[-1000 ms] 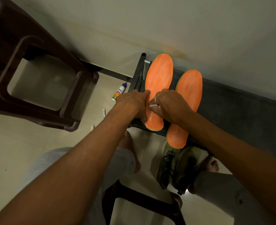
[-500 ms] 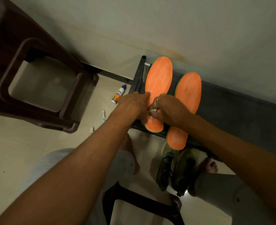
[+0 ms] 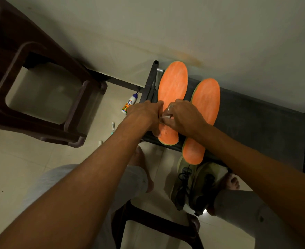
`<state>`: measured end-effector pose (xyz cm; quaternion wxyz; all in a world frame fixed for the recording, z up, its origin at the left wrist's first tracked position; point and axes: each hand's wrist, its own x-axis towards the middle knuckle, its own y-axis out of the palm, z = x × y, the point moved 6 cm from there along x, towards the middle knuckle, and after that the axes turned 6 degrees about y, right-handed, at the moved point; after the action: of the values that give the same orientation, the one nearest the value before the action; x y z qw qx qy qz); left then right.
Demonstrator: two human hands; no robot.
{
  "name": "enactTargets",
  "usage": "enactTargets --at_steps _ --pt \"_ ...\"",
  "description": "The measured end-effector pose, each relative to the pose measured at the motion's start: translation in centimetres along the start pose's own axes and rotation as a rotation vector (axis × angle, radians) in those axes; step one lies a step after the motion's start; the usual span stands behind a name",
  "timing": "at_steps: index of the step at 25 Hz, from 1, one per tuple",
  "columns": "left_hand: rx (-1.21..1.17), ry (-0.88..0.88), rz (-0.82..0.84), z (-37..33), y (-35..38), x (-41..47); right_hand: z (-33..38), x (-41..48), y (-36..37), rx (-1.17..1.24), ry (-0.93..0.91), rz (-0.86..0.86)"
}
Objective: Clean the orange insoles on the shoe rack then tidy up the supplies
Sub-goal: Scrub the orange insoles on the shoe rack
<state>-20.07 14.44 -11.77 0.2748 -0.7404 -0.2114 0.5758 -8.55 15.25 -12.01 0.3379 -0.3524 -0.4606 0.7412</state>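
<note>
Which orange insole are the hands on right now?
The left insole, by the rack's end post; left hand and right hand meet over it. Only the forearm crosses the right insole.

insoles (image 3: pixel 172 90): matt, fuzzy orange | shoe rack (image 3: pixel 255 123): dark cloth | floor (image 3: pixel 13 168): glossy tile

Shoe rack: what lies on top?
The left insole and right insole, side by side. The left hand and right hand hide the left one's middle; the right pinches a small white item.
</note>
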Motion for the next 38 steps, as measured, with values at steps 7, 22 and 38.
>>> enactTargets --at_steps 7,22,38 --pt "-0.004 0.003 0.002 0.1 0.0 0.1 0.0 -0.3 -0.3 -0.167 -0.099 -0.045" --pt "0.007 -0.007 0.006 0.2 0.3 0.2 -1.3 -0.8 -0.2 -0.089 0.01 0.046" --pt "0.01 -0.004 0.02 -0.1 -0.1 -0.1 -2.3 -1.1 -0.2 0.037 0.011 0.241"
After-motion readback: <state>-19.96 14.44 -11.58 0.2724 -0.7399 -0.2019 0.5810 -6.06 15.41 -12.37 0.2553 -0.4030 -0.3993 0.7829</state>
